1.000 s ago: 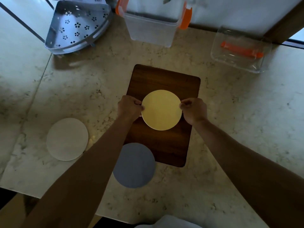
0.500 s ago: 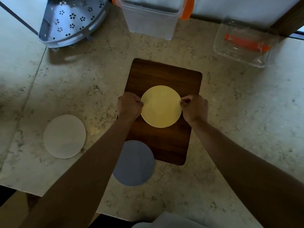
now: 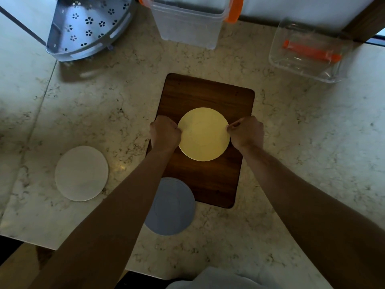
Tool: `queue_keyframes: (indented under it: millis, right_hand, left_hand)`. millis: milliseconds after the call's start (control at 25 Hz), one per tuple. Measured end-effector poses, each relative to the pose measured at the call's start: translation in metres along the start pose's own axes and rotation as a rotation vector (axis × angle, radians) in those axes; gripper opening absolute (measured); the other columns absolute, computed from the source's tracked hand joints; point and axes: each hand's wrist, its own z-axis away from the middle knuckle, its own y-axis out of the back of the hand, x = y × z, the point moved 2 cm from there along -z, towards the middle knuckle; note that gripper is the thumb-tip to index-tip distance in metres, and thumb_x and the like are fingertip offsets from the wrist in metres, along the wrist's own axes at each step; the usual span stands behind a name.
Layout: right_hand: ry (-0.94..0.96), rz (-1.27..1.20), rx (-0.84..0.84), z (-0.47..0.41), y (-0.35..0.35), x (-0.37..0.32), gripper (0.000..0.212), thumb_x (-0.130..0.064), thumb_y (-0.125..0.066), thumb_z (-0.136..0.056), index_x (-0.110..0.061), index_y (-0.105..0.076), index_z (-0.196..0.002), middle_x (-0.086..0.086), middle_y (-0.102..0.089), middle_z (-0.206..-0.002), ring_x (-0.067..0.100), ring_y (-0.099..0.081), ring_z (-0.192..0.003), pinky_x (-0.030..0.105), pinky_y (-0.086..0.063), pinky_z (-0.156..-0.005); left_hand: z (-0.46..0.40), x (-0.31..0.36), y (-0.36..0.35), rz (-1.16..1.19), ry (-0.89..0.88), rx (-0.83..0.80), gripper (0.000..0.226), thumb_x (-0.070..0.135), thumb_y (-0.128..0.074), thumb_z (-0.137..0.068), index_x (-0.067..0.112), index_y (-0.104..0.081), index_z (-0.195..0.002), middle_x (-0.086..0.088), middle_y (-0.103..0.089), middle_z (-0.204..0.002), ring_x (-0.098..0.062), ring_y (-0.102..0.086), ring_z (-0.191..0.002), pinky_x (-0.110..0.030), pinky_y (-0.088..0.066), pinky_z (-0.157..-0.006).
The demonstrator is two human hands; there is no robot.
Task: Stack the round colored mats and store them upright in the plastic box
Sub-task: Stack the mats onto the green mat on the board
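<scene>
I look down on a pale marble counter [image 3: 302,163] veined in brown and grey, with a straight seam running down its left side; a dark wooden board [image 3: 208,180] lies at the middle of it; a grey perforated corner shelf [image 3: 87,30] sits at the far left; behind the counter a white wall [image 3: 291,7] catches cool daylight, and a brown wooden frame [image 3: 366,19] cuts the top right corner; the near edge drops into shadow
</scene>
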Motion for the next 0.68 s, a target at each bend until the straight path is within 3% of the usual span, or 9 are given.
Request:
queue_keyframes:
  millis: [120,240,320,400,440,520,560,680]
  right_hand:
    - [-0.057,0.029,-0.085,-0.007,0.002,-0.003,0.015,-0.022,-0.069,-0.082,-0.017,-0.072,-0.068,-0.003,-0.064,-0.065,0.005,-0.051,-0.053,0.019,-0.038,-0.045]
    - [-0.064,0.041,-0.171,-0.01,0.004,-0.006,0.022,-0.028,-0.068,-0.081,-0.013,-0.067,-0.064,0.0,-0.063,-0.064,0.011,-0.054,-0.054,0.022,-0.035,-0.045]
    - [-0.059,0.019,-0.179,-0.008,0.004,-0.006,0.033,-0.03,-0.067,-0.08,-0.017,-0.056,-0.051,-0.002,-0.057,-0.056,0.011,-0.052,-0.05,0.021,-0.03,-0.044]
    - [-0.046,0.004,-0.193,-0.005,0.006,-0.006,0.034,-0.029,-0.067,-0.08,-0.017,-0.057,-0.05,-0.002,-0.059,-0.054,0.012,-0.055,-0.049,0.022,-0.035,-0.043]
    - [-0.04,-0.005,-0.207,-0.003,0.008,-0.006,0.03,-0.027,-0.066,-0.081,-0.013,-0.064,-0.055,0.001,-0.064,-0.058,0.015,-0.06,-0.053,0.026,-0.044,-0.045]
    - [-0.019,-0.06,-0.222,0.002,0.012,-0.007,0.023,-0.021,-0.066,-0.084,-0.002,-0.074,-0.075,0.013,-0.074,-0.074,0.027,-0.07,-0.068,0.042,-0.06,-0.064]
    - [-0.001,-0.091,-0.218,0.006,0.014,-0.008,0.022,-0.018,-0.066,-0.085,0.002,-0.074,-0.081,0.018,-0.074,-0.081,0.032,-0.071,-0.074,0.048,-0.061,-0.071]
    - [0.055,-0.123,-0.198,0.022,0.018,-0.006,0.023,-0.019,-0.065,-0.088,0.001,-0.073,-0.081,0.019,-0.074,-0.084,0.033,-0.071,-0.077,0.051,-0.06,-0.072]
  left_hand:
    - [-0.002,0.0,-0.001,0.027,0.036,-0.026,0.011,0.005,-0.071,-0.074,0.002,-0.067,-0.064,-0.002,-0.06,-0.058,-0.029,-0.065,-0.065,-0.041,-0.06,-0.065]
    - [-0.004,-0.001,-0.002,0.083,0.094,-0.034,0.011,0.006,-0.071,-0.073,0.003,-0.066,-0.064,-0.011,-0.067,-0.065,-0.026,-0.065,-0.063,-0.038,-0.058,-0.065]
    - [-0.002,-0.005,-0.001,0.131,0.115,-0.036,0.01,0.011,-0.074,-0.072,0.008,-0.068,-0.065,-0.007,-0.067,-0.065,-0.023,-0.065,-0.063,-0.033,-0.054,-0.063]
    - [0.0,-0.008,0.0,0.189,0.136,-0.056,0.012,0.015,-0.077,-0.073,0.017,-0.068,-0.066,-0.004,-0.069,-0.074,-0.024,-0.068,-0.071,-0.035,-0.057,-0.067]
    - [0.002,-0.009,0.001,0.218,0.143,-0.069,0.011,0.015,-0.077,-0.074,0.016,-0.068,-0.069,-0.007,-0.07,-0.08,-0.027,-0.069,-0.076,-0.04,-0.059,-0.07]
    - [0.004,-0.009,0.004,0.263,0.165,-0.08,0.011,0.012,-0.079,-0.074,0.013,-0.07,-0.079,-0.013,-0.071,-0.092,-0.032,-0.069,-0.081,-0.048,-0.061,-0.071]
    - [0.006,-0.009,0.007,0.276,0.18,-0.087,0.017,0.011,-0.08,-0.073,0.011,-0.07,-0.087,-0.016,-0.07,-0.099,-0.034,-0.069,-0.084,-0.049,-0.061,-0.071]
    - [0.011,-0.013,0.013,0.328,0.19,-0.127,0.038,0.005,-0.079,-0.074,0.004,-0.067,-0.11,-0.02,-0.067,-0.111,-0.034,-0.069,-0.086,-0.048,-0.062,-0.068]
